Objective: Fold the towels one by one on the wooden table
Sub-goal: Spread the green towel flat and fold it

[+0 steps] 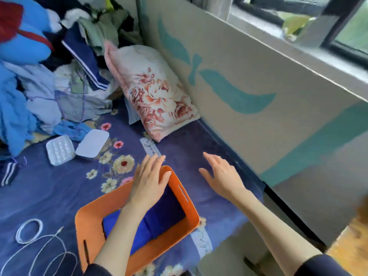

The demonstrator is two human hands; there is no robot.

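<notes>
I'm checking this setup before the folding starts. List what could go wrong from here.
1. The orange basket of blue towels sits near the edge of the bed; a push from the left hand on its far rim could tip it off.
2. The white cable lies loose beside the basket and could snag.
3. The right hand hovers open, so only one hand steadies the basket.

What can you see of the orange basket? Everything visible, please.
The orange basket is rectangular with rounded corners, smooth and plastic-looking, with slot handles cut into its short walls. It sits upright, open-topped, on the blue floral bedcover. Folded blue towels lie inside. The left hand rests on its far rim; the right hand hovers apart, open, beside it.
</notes>
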